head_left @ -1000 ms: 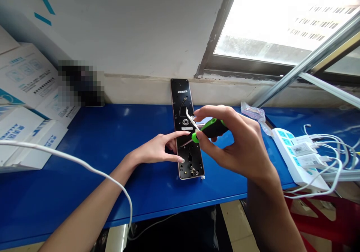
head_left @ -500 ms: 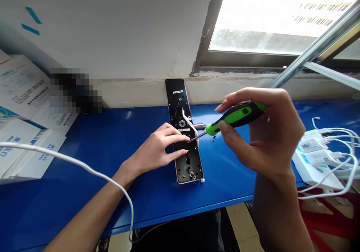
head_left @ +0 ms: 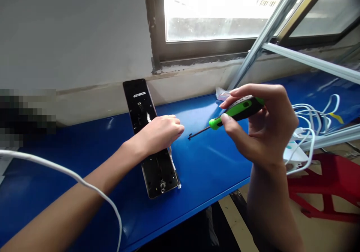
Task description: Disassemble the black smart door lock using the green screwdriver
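A long black door-lock panel (head_left: 160, 165) lies on the blue table, with a white label, holes and metal posts on its face. My left hand (head_left: 160, 134) is closed over the middle of the panel, its fingers curled beyond the right edge; whatever they hold is hidden. My right hand (head_left: 258, 124) grips a green and black screwdriver (head_left: 239, 109) by its handle. The screwdriver's tip points down left at a few tiny black screws (head_left: 190, 136) on the table, touching or nearly touching them. A white cable (head_left: 148, 117) on the panel is partly covered by my left hand.
A thick white cord (head_left: 70, 173) crosses over my left forearm. White cables (head_left: 309, 117) and a white power strip (head_left: 295, 152) lie at the right by a metal frame (head_left: 253, 57). A red stool (head_left: 323, 177) stands below. The wall and window are behind the table (head_left: 208, 169).
The view has turned right. My left hand has left the panel's face and closed near its right edge. The screwdriver tip has moved off the panel to the small screws.
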Tool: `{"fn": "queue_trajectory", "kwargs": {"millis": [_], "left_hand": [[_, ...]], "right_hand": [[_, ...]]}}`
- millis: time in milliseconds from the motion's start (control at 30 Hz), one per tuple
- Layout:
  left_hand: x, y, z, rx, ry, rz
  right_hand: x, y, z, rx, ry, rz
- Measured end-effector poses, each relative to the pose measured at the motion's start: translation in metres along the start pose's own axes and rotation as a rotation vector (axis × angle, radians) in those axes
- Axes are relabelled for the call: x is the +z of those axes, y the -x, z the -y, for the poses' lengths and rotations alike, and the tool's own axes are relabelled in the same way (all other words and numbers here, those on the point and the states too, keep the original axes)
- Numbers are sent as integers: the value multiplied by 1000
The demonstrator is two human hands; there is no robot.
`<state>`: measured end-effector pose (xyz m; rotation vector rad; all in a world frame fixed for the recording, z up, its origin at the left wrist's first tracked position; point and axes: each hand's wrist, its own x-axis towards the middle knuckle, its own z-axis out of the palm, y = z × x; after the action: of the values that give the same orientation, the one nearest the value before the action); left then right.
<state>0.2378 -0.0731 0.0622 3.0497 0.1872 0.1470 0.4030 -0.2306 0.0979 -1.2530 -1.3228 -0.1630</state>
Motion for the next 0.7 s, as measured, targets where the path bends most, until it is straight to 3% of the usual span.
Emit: {"fn": "queue_trajectory", "kwargs": {"millis": [133,267,433,700], "left_hand": [[10,-36,3,22,40,115],[28,-54,4,35,73,207],[38,-57,1,40,62,240],[29,-51,-1,-3,87,264]], "right_hand": [[-18,5,-14,-11,47,28],[-27,9,-24,-8,70,67],[-33,11,-31,-13,103,83],[-34,14,-34,10,95,83]]}}
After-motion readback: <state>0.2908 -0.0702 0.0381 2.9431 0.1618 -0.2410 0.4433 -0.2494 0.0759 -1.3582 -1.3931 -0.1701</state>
